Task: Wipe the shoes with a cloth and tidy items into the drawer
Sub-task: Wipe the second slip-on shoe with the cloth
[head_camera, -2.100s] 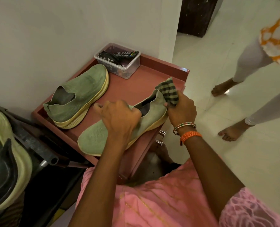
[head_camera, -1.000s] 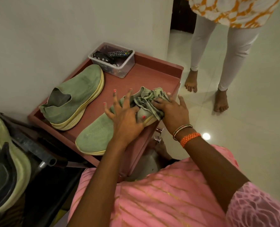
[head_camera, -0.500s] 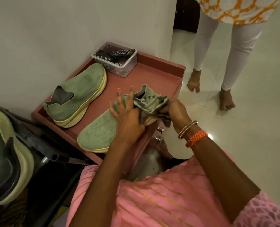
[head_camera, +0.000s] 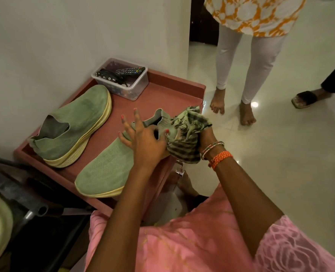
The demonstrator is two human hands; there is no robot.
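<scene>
Now left hand splayed on near shoe; right hand grip bunches cloth at heel

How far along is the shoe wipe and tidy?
Done: nothing visibly finished. In hand: the right hand grips the checked cloth at the heel of the near shoe, while the left hand steadies it, fingers spread. Left: the far shoe sits untouched, the plastic box with remotes still stands on the cabinet top, and no drawer is visibly open.
</scene>
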